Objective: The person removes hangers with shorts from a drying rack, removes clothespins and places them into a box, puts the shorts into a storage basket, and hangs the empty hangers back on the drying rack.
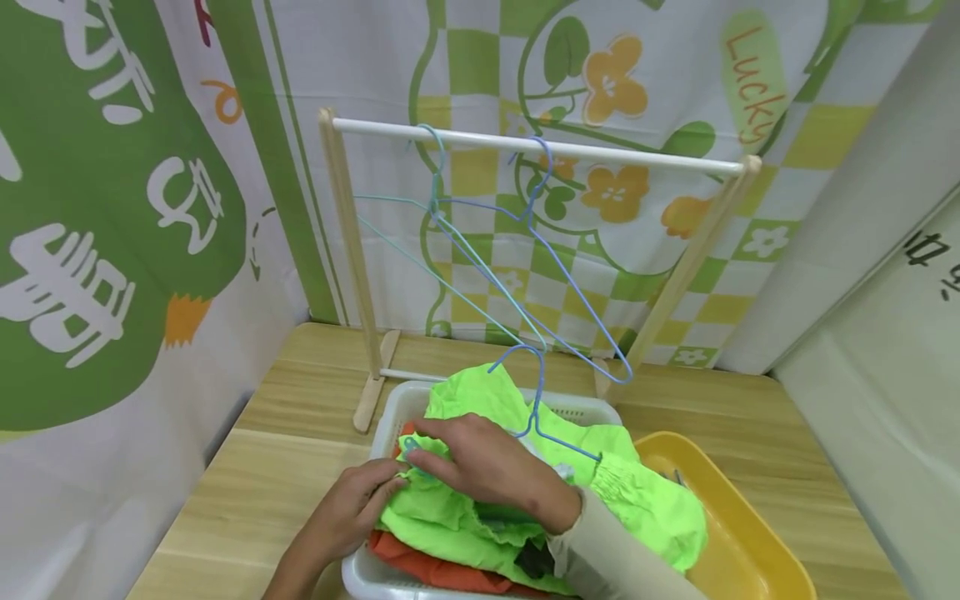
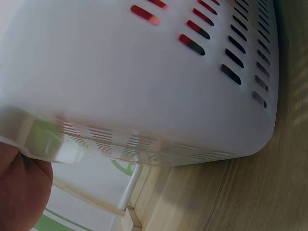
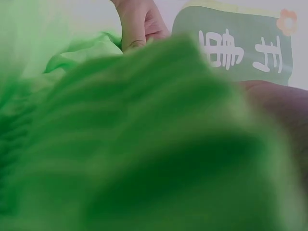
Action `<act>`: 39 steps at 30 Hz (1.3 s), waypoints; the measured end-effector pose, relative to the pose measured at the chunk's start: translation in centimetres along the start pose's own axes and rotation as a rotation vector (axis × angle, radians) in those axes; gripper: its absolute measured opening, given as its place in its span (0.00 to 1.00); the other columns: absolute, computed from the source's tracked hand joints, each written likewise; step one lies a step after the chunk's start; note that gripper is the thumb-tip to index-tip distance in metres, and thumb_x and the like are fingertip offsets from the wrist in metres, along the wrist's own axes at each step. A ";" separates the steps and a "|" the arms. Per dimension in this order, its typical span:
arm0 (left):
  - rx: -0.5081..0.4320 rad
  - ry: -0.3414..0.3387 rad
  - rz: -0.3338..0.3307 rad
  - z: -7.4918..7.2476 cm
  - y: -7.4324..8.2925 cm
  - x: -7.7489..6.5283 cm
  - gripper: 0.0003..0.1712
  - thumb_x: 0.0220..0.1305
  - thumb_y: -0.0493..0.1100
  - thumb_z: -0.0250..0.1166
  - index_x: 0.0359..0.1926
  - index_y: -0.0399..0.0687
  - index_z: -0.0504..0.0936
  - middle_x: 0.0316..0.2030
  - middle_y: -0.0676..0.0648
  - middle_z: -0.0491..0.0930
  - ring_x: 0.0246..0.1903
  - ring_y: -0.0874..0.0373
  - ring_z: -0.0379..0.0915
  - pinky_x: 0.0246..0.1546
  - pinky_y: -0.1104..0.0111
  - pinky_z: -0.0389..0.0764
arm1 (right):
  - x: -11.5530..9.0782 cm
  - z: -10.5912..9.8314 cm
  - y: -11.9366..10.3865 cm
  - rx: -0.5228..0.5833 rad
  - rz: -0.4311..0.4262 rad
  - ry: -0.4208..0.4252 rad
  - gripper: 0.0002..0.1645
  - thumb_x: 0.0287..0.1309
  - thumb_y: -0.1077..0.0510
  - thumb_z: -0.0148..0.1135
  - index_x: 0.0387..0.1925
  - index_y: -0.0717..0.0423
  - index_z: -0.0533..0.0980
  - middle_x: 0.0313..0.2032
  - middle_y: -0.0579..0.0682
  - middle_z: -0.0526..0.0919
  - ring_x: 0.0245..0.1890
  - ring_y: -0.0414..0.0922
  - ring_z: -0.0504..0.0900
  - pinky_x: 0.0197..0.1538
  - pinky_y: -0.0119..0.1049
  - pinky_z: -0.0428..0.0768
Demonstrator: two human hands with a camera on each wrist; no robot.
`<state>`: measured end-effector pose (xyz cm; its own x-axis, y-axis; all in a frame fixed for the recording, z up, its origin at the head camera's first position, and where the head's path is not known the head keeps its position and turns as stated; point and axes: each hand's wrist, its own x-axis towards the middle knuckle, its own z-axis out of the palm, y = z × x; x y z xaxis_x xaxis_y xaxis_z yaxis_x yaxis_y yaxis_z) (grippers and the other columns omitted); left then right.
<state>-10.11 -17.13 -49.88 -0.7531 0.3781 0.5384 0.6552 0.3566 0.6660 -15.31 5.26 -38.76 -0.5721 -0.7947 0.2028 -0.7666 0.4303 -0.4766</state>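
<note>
A bright green garment (image 1: 637, 500) is heaped in a white slotted basket (image 1: 390, 417) on top of an orange cloth (image 1: 420, 567). A blue wire hanger (image 1: 536, 400) lies on the green garment with its hook up. My left hand (image 1: 393, 483) pinches the garment's near-left edge. My right hand (image 1: 420, 446) lies flat on the garment, fingers stretched leftward, fingertips at a pale blue hanger end. The left wrist view shows only the basket (image 2: 144, 72) wall and a bit of my palm. In the right wrist view, blurred green garment (image 3: 144, 144) fills the frame, with my left hand (image 3: 139, 24) pinching it.
Behind the basket stands a wooden clothes rack with a white rail (image 1: 540, 143). A teal hanger (image 1: 433, 179) and a blue hanger (image 1: 542, 179) hang on it. A yellow basin (image 1: 720, 517) sits right of the basket. Printed curtains close in the wooden table (image 1: 285, 467).
</note>
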 end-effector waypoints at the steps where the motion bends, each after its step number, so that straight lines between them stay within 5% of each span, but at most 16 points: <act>1: 0.004 0.002 0.003 0.0 0.0 0.0 0.16 0.69 0.26 0.62 0.41 0.55 0.79 0.32 0.60 0.76 0.30 0.68 0.71 0.30 0.72 0.77 | 0.1 0.1 0.0 0.000 -0.002 -0.002 0.18 0.78 0.48 0.56 0.56 0.52 0.81 0.41 0.40 0.86 0.36 0.33 0.80 0.46 0.30 0.80; 7: 0.007 0.008 0.024 0.0 0.1 0.0 0.16 0.68 0.26 0.62 0.43 0.53 0.80 0.34 0.58 0.78 0.31 0.68 0.72 0.30 0.73 0.77 | 0.4 0.4 0.1 -0.004 -0.013 0.000 0.17 0.77 0.48 0.58 0.54 0.52 0.84 0.43 0.40 0.87 0.40 0.33 0.83 0.47 0.27 0.79; 16: 0.040 0.004 0.019 -0.1 0.1 -0.1 0.18 0.68 0.26 0.63 0.51 0.48 0.83 0.44 0.53 0.84 0.43 0.63 0.80 0.40 0.68 0.82 | 0.5 0.6 0.0 0.054 -0.054 0.025 0.10 0.74 0.50 0.62 0.44 0.49 0.84 0.35 0.36 0.83 0.32 0.31 0.76 0.41 0.23 0.75; 26: 0.036 0.006 0.000 0.0 0.0 -0.2 0.17 0.69 0.26 0.62 0.50 0.48 0.84 0.40 0.56 0.82 0.37 0.67 0.76 0.36 0.69 0.81 | 0.3 0.4 -0.4 0.118 -0.048 0.079 0.12 0.66 0.54 0.71 0.49 0.52 0.89 0.42 0.42 0.90 0.24 0.27 0.68 0.35 0.19 0.72; 39: 0.033 0.010 0.008 0.1 0.1 -0.1 0.15 0.69 0.26 0.62 0.46 0.51 0.82 0.39 0.56 0.82 0.35 0.68 0.75 0.35 0.70 0.81 | 0.4 1.1 -0.7 0.118 -0.050 0.212 0.09 0.65 0.55 0.72 0.44 0.50 0.90 0.37 0.40 0.90 0.23 0.24 0.68 0.30 0.19 0.70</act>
<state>-9.96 -17.05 -49.92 -0.7485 0.3723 0.5488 0.6625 0.3818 0.6445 -14.70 4.19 -39.30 -0.5925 -0.7007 0.3973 -0.7631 0.3303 -0.5554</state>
